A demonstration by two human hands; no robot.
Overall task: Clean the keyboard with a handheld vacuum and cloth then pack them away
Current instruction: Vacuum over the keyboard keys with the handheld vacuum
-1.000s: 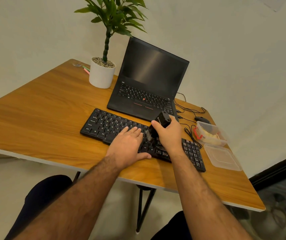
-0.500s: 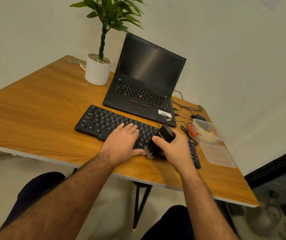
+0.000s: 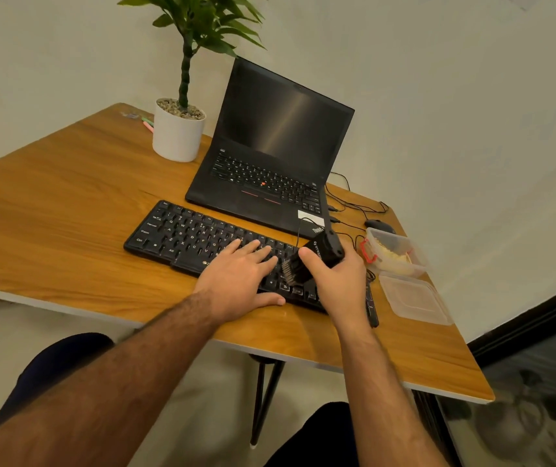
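Note:
A black external keyboard lies on the wooden desk in front of a laptop. My left hand rests flat on its middle keys, fingers spread, holding it down. My right hand grips a small black handheld vacuum, tilted with its brush nozzle down on the keys at the keyboard's right part. The keyboard's right end is hidden behind my right hand. A yellowish cloth lies inside a clear plastic box to the right.
An open black laptop stands behind the keyboard. A white potted plant sits at the back left. The box's loose lid lies near the right edge. A black mouse and cables lie behind the box.
The vacuum's brush has swept from the keyboard's front edge slightly back onto the keys. My left hand stays pressed on the keyboard. The camera view has shifted a little.

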